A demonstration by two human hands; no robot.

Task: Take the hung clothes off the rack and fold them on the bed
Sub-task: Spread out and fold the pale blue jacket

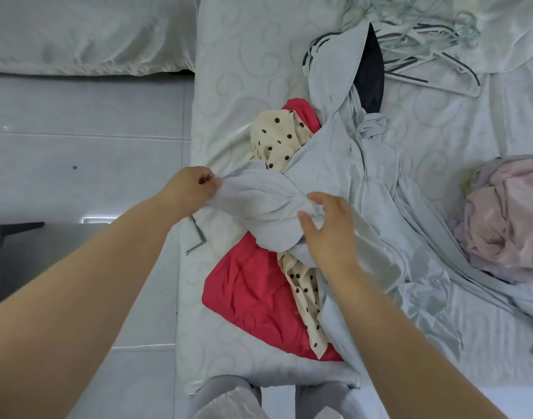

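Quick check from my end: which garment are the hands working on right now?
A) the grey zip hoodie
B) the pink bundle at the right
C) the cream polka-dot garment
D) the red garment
A: the left hand pinches the sleeve end of the grey zip hoodie, and the right hand grips the same bunched sleeve further along.

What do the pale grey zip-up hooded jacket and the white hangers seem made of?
The pale grey zip-up hooded jacket: seemingly soft matte jersey knit, bunching in rounded folds. The white hangers: probably rigid plastic, thin straight arms with dark strips.
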